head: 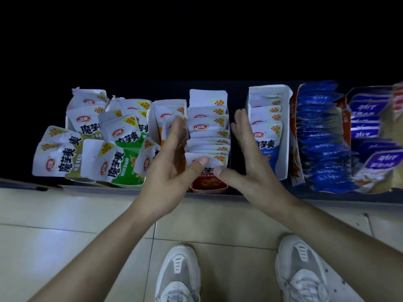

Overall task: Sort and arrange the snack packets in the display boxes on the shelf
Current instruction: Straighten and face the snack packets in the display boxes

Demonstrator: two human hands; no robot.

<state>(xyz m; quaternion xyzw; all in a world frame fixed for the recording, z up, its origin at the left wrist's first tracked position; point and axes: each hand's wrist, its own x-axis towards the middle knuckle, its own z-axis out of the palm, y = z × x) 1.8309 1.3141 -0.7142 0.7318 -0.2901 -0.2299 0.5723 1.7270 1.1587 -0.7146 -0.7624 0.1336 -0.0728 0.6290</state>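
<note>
We're looking down at a shelf edge [65,188] packed with snack boxes, and both hands are at the middle one. It is a narrow red cardboard box [207,185] holding a tidy row of flat white packets [208,127], which stand on edge one behind another from near to far. Each glossy top corner carries a yellow tag.

The left hand [172,153] lies flat along the left side of that row, fingers straight and together, its thumb on the top edge of the nearest packet. The right hand [246,149] mirrors it on the right side. Its fingers are stretched out with a dark gap between them and the row, and its thumb tip meets the same front packet. Neither hand is clenched or wrapped round anything. Both are spread, only the thumbs pressing.

To the left sits a messy heap of green-and-white packets [122,158], crinkled and lying at all angles. An orange-sided box [162,127] stands just behind the left hand's fingers. To the right there's a tall white cardboard box [283,136] of blue-fronted packets, then a dense fan of shiny blue foil packets [320,131], and purple packets [368,110] at the far right, rather blurred.

Nearest us is a pale tiled floor [65,225] with a pair of grey-and-white mesh trainers [178,275].
</note>
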